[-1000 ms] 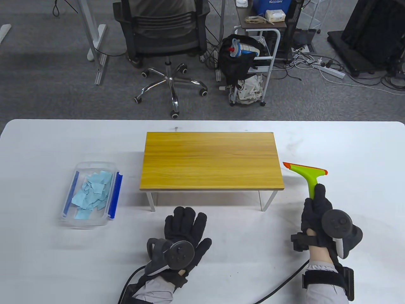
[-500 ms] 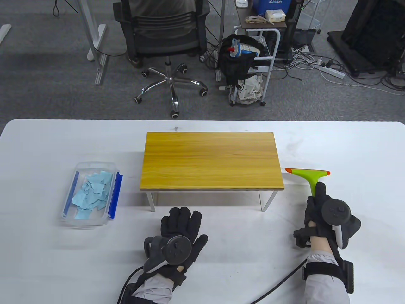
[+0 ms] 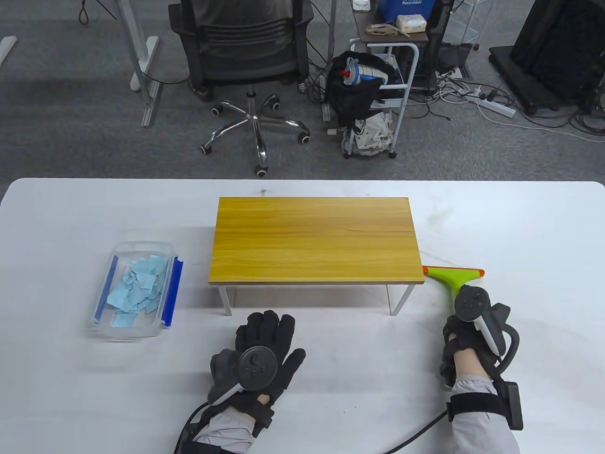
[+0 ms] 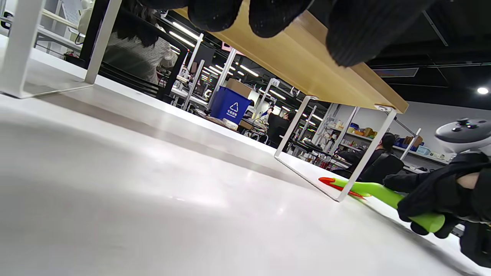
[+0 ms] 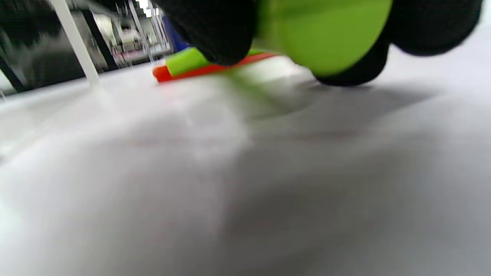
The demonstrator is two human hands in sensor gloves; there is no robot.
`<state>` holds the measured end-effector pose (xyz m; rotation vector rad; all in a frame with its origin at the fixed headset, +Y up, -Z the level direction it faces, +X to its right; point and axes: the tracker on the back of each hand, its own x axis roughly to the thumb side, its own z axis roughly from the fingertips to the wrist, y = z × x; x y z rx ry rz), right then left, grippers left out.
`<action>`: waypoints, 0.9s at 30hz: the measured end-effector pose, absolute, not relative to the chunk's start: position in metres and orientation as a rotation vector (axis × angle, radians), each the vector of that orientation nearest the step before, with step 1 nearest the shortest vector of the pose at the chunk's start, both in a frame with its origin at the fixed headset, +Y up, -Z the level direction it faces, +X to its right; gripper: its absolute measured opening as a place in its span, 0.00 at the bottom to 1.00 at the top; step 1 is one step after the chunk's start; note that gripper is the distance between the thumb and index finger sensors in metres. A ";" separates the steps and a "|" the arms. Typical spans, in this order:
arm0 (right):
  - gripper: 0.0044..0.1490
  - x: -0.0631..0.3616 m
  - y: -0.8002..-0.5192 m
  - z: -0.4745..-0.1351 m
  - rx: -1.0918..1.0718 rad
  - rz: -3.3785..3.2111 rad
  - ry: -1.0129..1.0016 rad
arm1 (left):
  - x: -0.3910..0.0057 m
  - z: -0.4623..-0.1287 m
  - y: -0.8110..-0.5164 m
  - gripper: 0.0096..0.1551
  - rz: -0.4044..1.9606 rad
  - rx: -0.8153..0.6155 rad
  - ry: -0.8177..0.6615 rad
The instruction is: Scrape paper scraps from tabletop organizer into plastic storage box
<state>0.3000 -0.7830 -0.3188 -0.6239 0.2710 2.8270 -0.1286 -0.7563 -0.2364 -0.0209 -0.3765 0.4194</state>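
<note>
My left hand (image 3: 262,352) lies palm down on the white table (image 3: 520,227), fingers spread and holding nothing, just in front of the wooden tabletop organizer (image 3: 315,239). In the left wrist view its fingertips (image 4: 278,17) hang in front of the organizer's underside, above the table surface. My right hand (image 3: 465,338) is wrapped around the green handle of the squeegee (image 3: 453,276); in the right wrist view the fingers (image 5: 215,27) close around the handle's rounded end, though that picture is blurred. The squeegee is low against the table, its orange-edged blade crosswise and its left tip just beside the organizer's near right corner, close to the white leg (image 3: 399,300) there. I cannot tell whether the blade touches the table.

The organizer's top stands raised on white frame legs, with open room beneath it. To its left, apart from it, sits the clear plastic storage box (image 3: 137,291) with blue clips on its long sides; the blue paper scraps (image 3: 137,288) lie inside it. There is bare table between the box and the organizer's left edge, between my two hands, and to the right of the squeegee out to the table's right edge. My right wrist is angled inward, forearm coming in from the bottom right.
</note>
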 end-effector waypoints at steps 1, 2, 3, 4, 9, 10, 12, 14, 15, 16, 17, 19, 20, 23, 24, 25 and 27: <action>0.50 0.297 -0.785 -0.319 -0.637 2.852 0.326 | -0.129 -0.236 -0.756 0.43 0.421 -0.024 -0.374; 0.51 0.296 -0.785 -0.319 -0.640 2.867 0.338 | -0.129 -0.236 -0.756 0.43 0.423 -0.024 -0.372; 0.50 0.295 -0.785 -0.318 -0.638 2.874 0.305 | -0.129 -0.236 -0.756 0.43 0.423 -0.022 -0.371; 0.50 0.295 -0.785 -0.318 -0.638 2.871 0.283 | -0.130 -0.236 -0.756 0.43 0.422 -0.020 -0.369; 0.46 0.294 -0.731 -0.297 -0.537 2.752 -0.140 | -0.134 -0.235 -0.752 0.43 0.417 0.008 -0.349; 0.45 0.290 -0.714 -0.289 -0.495 2.717 -0.268 | -0.136 -0.235 -0.749 0.43 0.416 0.020 -0.344; 0.44 0.276 -0.683 -0.272 -0.378 2.675 -0.521 | -0.139 -0.233 -0.744 0.45 0.418 0.050 -0.341; 0.43 0.258 -0.664 -0.260 -0.238 2.672 -0.618 | -0.142 -0.230 -0.739 0.49 0.405 0.092 -0.329; 0.43 0.243 -0.655 -0.251 -0.141 2.668 -0.647 | -0.143 -0.229 -0.737 0.51 0.396 0.116 -0.319; 0.44 0.234 -0.651 -0.247 -0.078 2.665 -0.662 | -0.144 -0.228 -0.736 0.53 0.391 0.130 -0.312; 0.44 0.219 -0.649 -0.240 0.032 2.661 -0.671 | -0.146 -0.228 -0.734 0.54 0.387 0.143 -0.303; 0.45 0.198 -0.654 -0.231 0.146 2.646 -0.681 | -0.148 -0.227 -0.734 0.56 0.375 0.159 -0.289; 0.46 0.189 -0.660 -0.229 0.191 2.642 -0.670 | -0.148 -0.226 -0.735 0.57 0.365 0.158 -0.282; 0.49 0.169 -0.689 -0.231 0.253 2.665 -0.551 | -0.147 -0.227 -0.740 0.58 0.325 0.133 -0.267; 0.51 0.165 -0.701 -0.234 0.247 2.693 -0.449 | -0.147 -0.227 -0.743 0.58 0.310 0.114 -0.263; 0.53 0.163 -0.714 -0.238 0.250 2.726 -0.322 | -0.146 -0.228 -0.746 0.59 0.298 0.085 -0.260; 0.55 0.162 -0.731 -0.242 0.262 2.787 -0.142 | -0.144 -0.230 -0.752 0.59 0.294 0.039 -0.255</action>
